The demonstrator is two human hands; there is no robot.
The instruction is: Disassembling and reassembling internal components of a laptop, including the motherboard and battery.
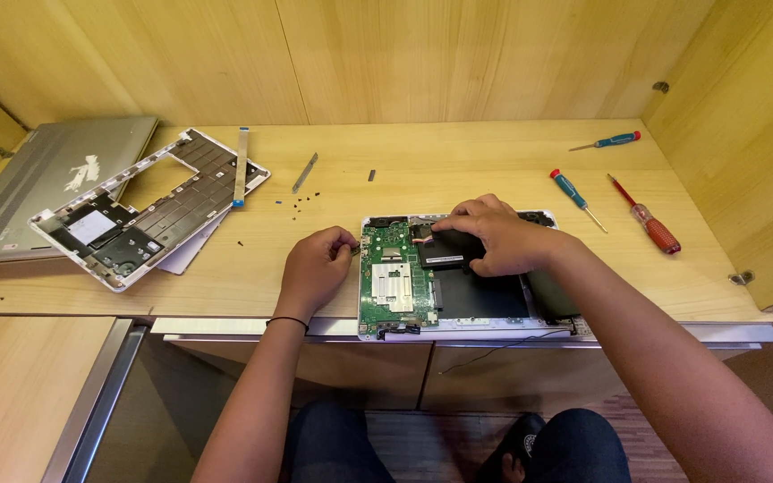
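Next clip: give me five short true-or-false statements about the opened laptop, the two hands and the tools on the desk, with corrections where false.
1. The right hand rests on the black battery inside the opened laptop. True.
2. The left hand holds a screwdriver. False: it sits at the laptop's left edge beside the green circuit board; no tool shows in its grip.
3. Three screwdrivers lie on the desk to the right of the laptop. True: two blue-handled, one red-handled.
4. The detached keyboard frame lies to the right of the laptop. False: it lies to the left.
5. Small black screws lie loose on the desk. True.
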